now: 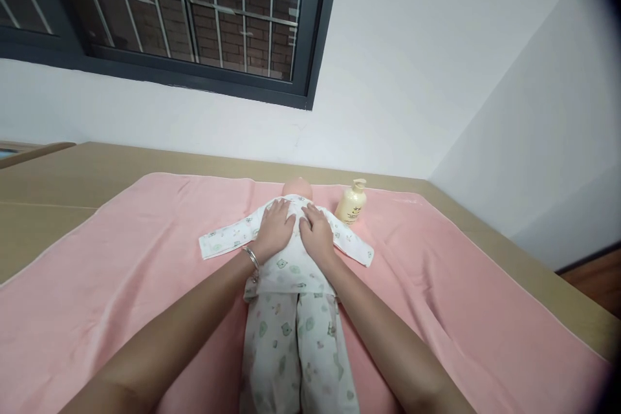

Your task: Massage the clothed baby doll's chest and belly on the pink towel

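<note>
left hand (274, 228) and right hand (317, 233) are resting flat, fingers spread, side by side on chest of baby doll in white printed cotton pyjamas (291, 297). doll is lying face-up on pink towel (121, 272); cream pump bottle (351, 202) is standing just beside its head.

Both arms reach forward, left hand (275, 225) and right hand (316, 231) flat, palms down
</note>
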The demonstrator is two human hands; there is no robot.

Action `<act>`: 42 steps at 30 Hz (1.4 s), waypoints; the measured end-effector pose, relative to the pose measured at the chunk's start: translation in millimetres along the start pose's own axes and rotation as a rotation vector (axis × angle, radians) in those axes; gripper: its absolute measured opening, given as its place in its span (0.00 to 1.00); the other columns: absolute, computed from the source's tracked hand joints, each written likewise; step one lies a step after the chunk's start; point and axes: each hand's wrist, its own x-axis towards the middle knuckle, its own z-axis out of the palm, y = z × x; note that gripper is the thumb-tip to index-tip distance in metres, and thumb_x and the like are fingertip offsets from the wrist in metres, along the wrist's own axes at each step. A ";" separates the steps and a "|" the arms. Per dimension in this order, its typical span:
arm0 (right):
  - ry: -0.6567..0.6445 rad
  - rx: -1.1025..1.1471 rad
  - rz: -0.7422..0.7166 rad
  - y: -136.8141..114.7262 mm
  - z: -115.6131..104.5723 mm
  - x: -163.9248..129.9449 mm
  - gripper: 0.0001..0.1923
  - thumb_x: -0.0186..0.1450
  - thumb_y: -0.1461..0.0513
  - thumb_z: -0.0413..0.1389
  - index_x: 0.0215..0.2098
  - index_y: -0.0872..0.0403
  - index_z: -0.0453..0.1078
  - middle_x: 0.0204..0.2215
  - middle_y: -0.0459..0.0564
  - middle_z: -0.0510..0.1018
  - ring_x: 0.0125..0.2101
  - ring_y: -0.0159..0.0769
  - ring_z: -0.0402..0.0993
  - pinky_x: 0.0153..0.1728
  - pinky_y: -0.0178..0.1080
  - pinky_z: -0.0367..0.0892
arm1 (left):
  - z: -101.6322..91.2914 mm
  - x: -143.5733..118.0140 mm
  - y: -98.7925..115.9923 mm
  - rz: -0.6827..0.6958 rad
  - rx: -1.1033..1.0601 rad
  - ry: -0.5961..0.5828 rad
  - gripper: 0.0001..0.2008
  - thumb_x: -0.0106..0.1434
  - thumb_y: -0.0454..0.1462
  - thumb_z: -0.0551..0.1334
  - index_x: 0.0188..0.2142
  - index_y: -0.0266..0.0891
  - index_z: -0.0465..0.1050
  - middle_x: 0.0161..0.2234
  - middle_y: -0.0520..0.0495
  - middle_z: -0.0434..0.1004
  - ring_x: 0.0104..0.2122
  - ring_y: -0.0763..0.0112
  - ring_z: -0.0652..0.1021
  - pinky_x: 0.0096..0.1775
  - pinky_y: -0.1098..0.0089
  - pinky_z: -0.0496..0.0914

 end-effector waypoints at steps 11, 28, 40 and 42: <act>-0.182 -0.072 -0.028 12.2 -18.8 12.4 0.24 0.74 0.59 0.39 0.64 0.54 0.60 0.66 0.53 0.57 0.67 0.39 0.46 0.66 0.48 0.42 | -5.1 -34.3 34.5 0.156 0.321 0.110 0.24 0.66 0.33 0.48 0.57 0.22 0.66 0.59 0.24 0.66 0.61 0.45 0.66 0.63 0.45 0.52; -0.226 -0.191 -0.040 -16.4 -31.3 3.0 0.21 0.73 0.60 0.41 0.59 0.55 0.67 0.62 0.54 0.64 0.64 0.45 0.56 0.62 0.47 0.52 | -14.7 -21.9 23.2 0.071 0.263 0.040 0.23 0.70 0.37 0.44 0.58 0.27 0.63 0.60 0.28 0.66 0.61 0.49 0.66 0.60 0.47 0.58; -0.270 -0.486 -0.117 -51.3 -39.4 -18.6 0.19 0.71 0.64 0.41 0.41 0.59 0.75 0.40 0.62 0.79 0.46 0.48 0.73 0.51 0.44 0.62 | -25.6 -19.4 20.1 0.069 0.213 -0.009 0.21 0.69 0.37 0.46 0.53 0.30 0.69 0.55 0.28 0.72 0.56 0.49 0.72 0.58 0.42 0.59; -0.279 -0.476 -0.134 -53.9 -40.4 -20.2 0.20 0.71 0.64 0.42 0.42 0.59 0.75 0.42 0.62 0.78 0.48 0.49 0.72 0.52 0.44 0.62 | -17.3 -12.8 11.6 0.006 0.123 0.001 0.22 0.70 0.41 0.45 0.58 0.34 0.64 0.61 0.32 0.66 0.62 0.51 0.65 0.61 0.38 0.54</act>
